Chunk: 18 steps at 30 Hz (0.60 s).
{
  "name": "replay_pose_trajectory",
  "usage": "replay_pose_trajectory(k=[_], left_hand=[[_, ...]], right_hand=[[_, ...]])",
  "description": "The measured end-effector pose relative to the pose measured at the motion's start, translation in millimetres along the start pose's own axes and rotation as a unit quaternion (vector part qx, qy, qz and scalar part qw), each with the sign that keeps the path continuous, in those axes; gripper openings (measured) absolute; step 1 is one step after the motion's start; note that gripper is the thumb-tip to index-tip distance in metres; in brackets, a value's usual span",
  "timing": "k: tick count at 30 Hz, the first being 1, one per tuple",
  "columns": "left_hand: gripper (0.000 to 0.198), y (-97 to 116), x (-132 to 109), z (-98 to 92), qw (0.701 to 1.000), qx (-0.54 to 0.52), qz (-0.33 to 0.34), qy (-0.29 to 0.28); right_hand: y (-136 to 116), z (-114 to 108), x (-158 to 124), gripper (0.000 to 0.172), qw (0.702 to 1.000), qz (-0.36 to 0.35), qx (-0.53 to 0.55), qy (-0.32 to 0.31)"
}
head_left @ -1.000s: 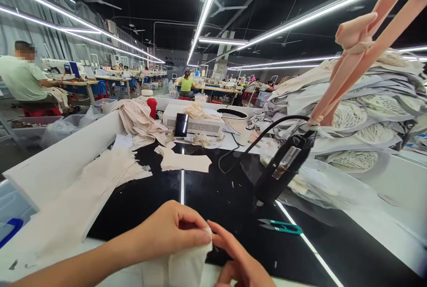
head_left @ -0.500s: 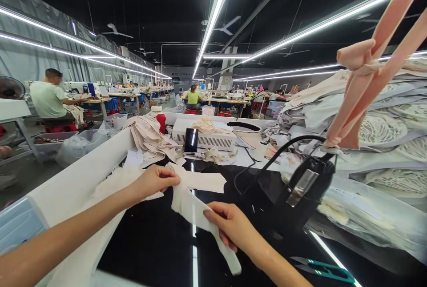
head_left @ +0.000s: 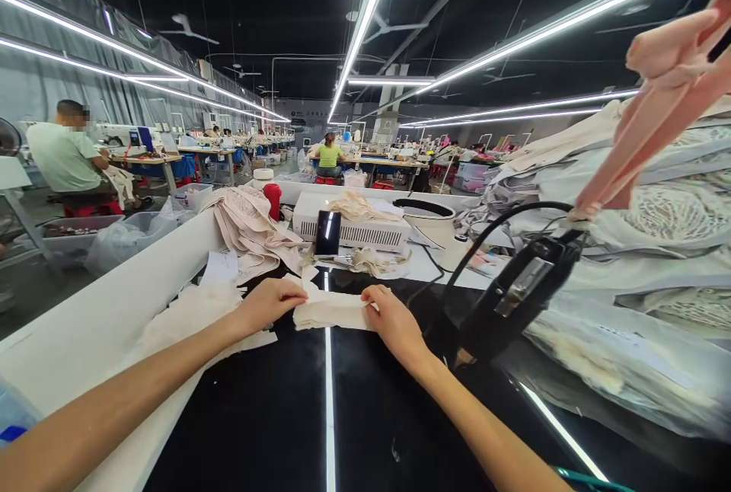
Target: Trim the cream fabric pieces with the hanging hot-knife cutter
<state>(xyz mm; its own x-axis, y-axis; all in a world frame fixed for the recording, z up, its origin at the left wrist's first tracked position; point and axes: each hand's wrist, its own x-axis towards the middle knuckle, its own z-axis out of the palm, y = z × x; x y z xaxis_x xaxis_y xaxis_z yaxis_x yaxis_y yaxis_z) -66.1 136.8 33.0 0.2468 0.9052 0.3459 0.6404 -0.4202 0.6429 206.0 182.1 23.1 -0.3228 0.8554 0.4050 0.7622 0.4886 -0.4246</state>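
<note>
Cream fabric pieces [head_left: 334, 311] lie in a flat strip on the glossy black tabletop [head_left: 274, 423]. My left hand [head_left: 272, 301] pinches the left end of the strip, thumb and fingers together. At the right end, my right hand [head_left: 393, 318] grips the fabric between thumb and fingers. More white and cream cloth [head_left: 183, 324] is spread left of my left hand, partly under the forearm. Right of my right hand, a black hand-held device [head_left: 517, 286] with a cable hangs from knotted pink fabric bands [head_left: 640, 126].
A phone [head_left: 327, 233] leans against a white vented box [head_left: 371, 231] at the back. Lace-patterned pieces [head_left: 254, 229] and a red spool [head_left: 272, 201] stand left of it. Tall fabric stacks [head_left: 656, 218] rise at right; green snips [head_left: 591, 479] lie at the lower edge. Co-workers sit beyond.
My right hand has moved up and left, bringing the dangling fabric strip level over the other piece. My left hand stays at its end. The view has shifted slightly.
</note>
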Motion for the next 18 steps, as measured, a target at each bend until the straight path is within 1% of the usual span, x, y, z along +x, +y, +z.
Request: replay_pose_trajectory(k=[2,5,10,14,18], left_hand=[[0.021,-6.6,-5.5,5.8,0.999,0.025,0.012,-0.028],[0.023,-11.9,-9.6,8.3,0.996,0.063,0.028,-0.054],[0.026,-14.1,-13.6,8.8,0.989,0.117,0.053,-0.076],[0.029,-15.7,-17.6,13.1,0.982,0.150,0.073,-0.089],[0.031,-18.2,-17.8,17.3,0.976,0.174,0.091,-0.094]], right_hand=[[4.3,3.3,-6.3,0.022,0.998,-0.020,-0.048,-0.025],[6.3,4.2,-12.1,0.026,0.992,-0.044,-0.110,-0.048],[3.9,0.8,-13.1,0.043,0.977,-0.078,-0.183,-0.077],[1.2,-0.7,-14.5,0.051,0.968,-0.095,-0.218,-0.079],[-2.3,2.9,-14.6,0.056,0.964,-0.114,-0.226,-0.077]])
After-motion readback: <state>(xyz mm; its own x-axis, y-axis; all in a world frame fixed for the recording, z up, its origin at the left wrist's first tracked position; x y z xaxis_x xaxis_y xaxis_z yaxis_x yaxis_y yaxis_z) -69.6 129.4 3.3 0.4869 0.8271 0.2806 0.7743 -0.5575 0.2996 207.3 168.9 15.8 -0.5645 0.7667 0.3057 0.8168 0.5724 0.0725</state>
